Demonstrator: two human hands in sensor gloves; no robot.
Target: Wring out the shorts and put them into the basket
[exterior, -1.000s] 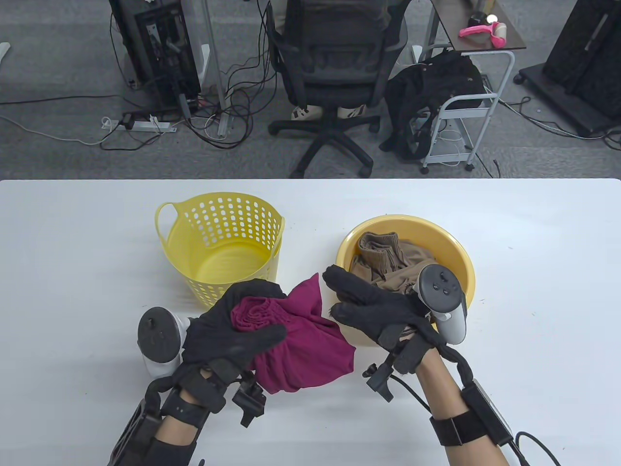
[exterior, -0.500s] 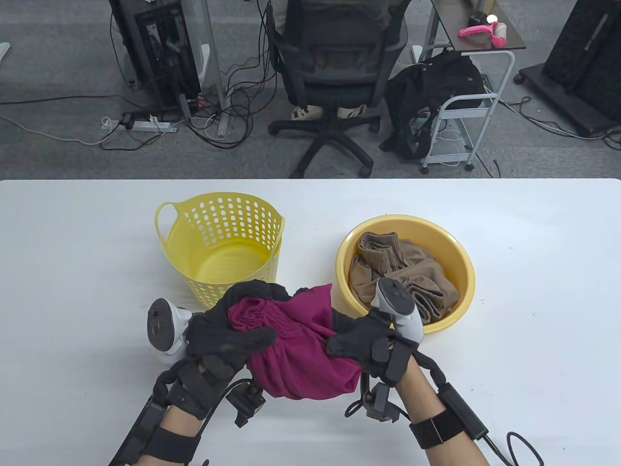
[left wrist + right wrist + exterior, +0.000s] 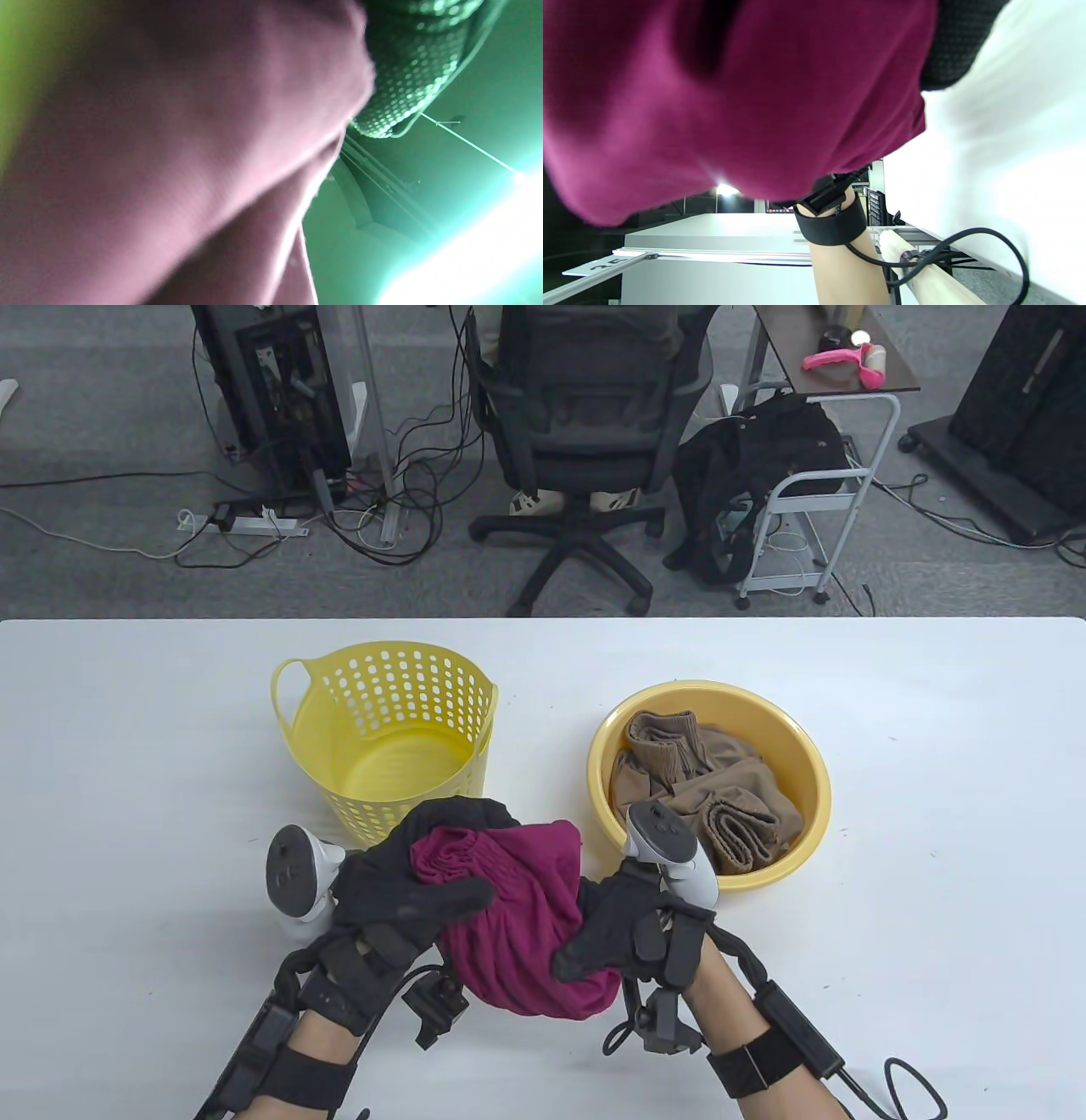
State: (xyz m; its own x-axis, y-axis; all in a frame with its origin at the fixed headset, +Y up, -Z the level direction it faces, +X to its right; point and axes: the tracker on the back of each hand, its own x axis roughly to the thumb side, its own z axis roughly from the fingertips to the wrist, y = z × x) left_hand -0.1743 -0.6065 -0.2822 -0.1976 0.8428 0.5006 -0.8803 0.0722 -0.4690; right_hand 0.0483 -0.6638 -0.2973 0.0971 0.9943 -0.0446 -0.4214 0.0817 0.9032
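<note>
Above the white table (image 3: 153, 780), both grips clamp the bunched maroon shorts (image 3: 517, 916), waistband end pointing far-left.

Black sensor gloves cover the left hand (image 3: 407, 891) and right hand (image 3: 624, 933); grey-and-white trackers, black wrist straps, black cables.

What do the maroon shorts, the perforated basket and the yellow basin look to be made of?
Maroon shorts: soft knit fabric, matte, probably cotton or a blend; they bunch and fold between both hands, with a gathered waistband. Basket: yellow plastic, likely moulded, with slight sheen, punched holes and a loop handle. Basin: smooth yellow plastic, by its even rounded rim.
</note>
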